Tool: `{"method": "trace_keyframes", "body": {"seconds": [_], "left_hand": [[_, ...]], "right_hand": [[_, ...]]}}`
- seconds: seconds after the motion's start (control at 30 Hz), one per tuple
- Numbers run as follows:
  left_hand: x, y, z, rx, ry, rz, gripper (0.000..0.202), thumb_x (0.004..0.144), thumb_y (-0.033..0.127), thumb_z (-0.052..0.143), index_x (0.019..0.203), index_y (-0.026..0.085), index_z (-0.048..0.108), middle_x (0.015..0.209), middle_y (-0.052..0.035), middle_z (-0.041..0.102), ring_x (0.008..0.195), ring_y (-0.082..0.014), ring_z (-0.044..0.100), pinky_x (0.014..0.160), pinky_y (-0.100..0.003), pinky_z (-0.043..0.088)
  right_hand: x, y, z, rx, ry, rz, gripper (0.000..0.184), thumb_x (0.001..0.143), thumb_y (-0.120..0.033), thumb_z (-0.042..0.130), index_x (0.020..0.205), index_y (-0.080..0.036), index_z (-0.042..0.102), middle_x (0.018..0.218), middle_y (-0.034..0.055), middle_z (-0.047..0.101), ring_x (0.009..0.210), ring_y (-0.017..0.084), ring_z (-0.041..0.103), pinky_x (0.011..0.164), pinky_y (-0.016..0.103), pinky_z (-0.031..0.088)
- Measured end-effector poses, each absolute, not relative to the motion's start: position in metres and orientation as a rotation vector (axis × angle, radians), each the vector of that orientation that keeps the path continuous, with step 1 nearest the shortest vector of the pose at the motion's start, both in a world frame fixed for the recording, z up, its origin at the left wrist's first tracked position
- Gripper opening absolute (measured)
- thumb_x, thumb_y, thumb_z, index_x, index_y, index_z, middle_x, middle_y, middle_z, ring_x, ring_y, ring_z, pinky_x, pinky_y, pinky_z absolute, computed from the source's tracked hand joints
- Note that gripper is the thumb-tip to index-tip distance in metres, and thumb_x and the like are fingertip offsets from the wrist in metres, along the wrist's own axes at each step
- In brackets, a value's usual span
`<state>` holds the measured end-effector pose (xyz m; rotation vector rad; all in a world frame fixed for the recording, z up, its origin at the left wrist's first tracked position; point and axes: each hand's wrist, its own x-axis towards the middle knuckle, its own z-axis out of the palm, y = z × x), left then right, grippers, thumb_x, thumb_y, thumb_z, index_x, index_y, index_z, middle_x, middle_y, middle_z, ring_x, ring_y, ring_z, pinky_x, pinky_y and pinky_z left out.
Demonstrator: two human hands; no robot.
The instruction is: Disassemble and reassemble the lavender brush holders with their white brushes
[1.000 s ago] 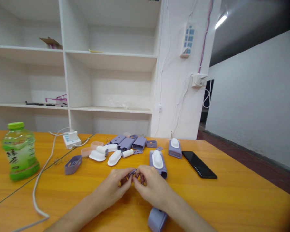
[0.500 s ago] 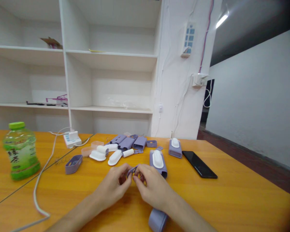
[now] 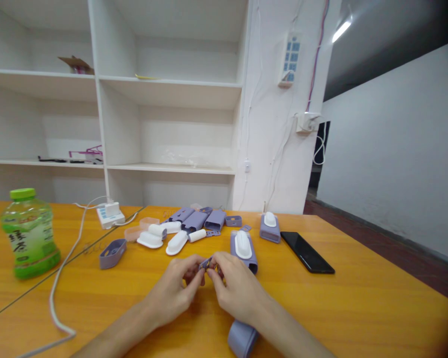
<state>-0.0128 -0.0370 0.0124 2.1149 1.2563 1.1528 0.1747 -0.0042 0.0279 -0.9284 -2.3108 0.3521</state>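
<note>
Both my hands meet just above the orange table [image 3: 358, 298], pinching one small purple plastic piece [image 3: 206, 263] between their fingertips. My left hand [image 3: 175, 291] grips it from the left and my right hand [image 3: 235, 288] from the right, fingers curled. Just beyond my right hand lies a purple case with a white insert [image 3: 243, 250]. A purple shell [image 3: 242, 338] lies under my right wrist, partly hidden.
Several purple shells [image 3: 196, 220] and white oval inserts [image 3: 176, 242] lie scattered behind my hands. A green drink bottle [image 3: 29, 232] stands far left, a white cable [image 3: 57, 278] and power adapter [image 3: 110, 215] beside it. A black phone [image 3: 306, 252] lies right. White shelves [image 3: 164, 89] stand behind.
My hands have barely moved; the fingers have shifted slightly around the small purple piece and lifted it a little.
</note>
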Motion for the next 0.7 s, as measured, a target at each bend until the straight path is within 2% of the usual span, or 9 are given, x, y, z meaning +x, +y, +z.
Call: {"method": "trace_keyframes", "body": {"seconds": [0.3, 0.47, 0.7], "left_hand": [[-0.014, -0.034, 0.009, 2.226, 1.326, 1.131, 0.017, 0.099, 0.023, 0.049, 0.09, 0.019, 0.063, 0.066, 0.0049, 0.059, 0.057, -0.0105, 0.056, 0.057, -0.02, 0.042], [-0.016, -0.032, 0.007, 2.26, 1.352, 1.139, 0.018, 0.096, 0.02, 0.05, 0.085, 0.02, 0.063, 0.066, 0.0052, 0.057, 0.059, -0.0105, 0.053, 0.058, -0.02, 0.041], [-0.019, -0.028, 0.0, 2.282, 1.465, 1.154, 0.015, 0.09, 0.017, 0.052, 0.077, 0.02, 0.059, 0.062, 0.0069, 0.051, 0.055, -0.0102, 0.049, 0.054, -0.021, 0.037]], "right_hand": [[0.175, -0.004, 0.029, -0.887, -2.339, 0.356, 0.007, 0.097, -0.018, 0.051, 0.094, -0.022, 0.056, 0.098, 0.0055, 0.066, 0.092, 0.022, 0.063, 0.079, 0.031, 0.043], [0.176, -0.004, 0.031, -0.849, -2.364, 0.351, 0.009, 0.098, -0.017, 0.05, 0.092, -0.022, 0.054, 0.095, 0.0043, 0.065, 0.089, 0.02, 0.062, 0.076, 0.03, 0.043], [0.177, -0.004, 0.033, -0.788, -2.389, 0.382, 0.01, 0.098, -0.016, 0.05, 0.091, -0.022, 0.054, 0.094, 0.0037, 0.065, 0.091, 0.02, 0.062, 0.077, 0.029, 0.045]]}}
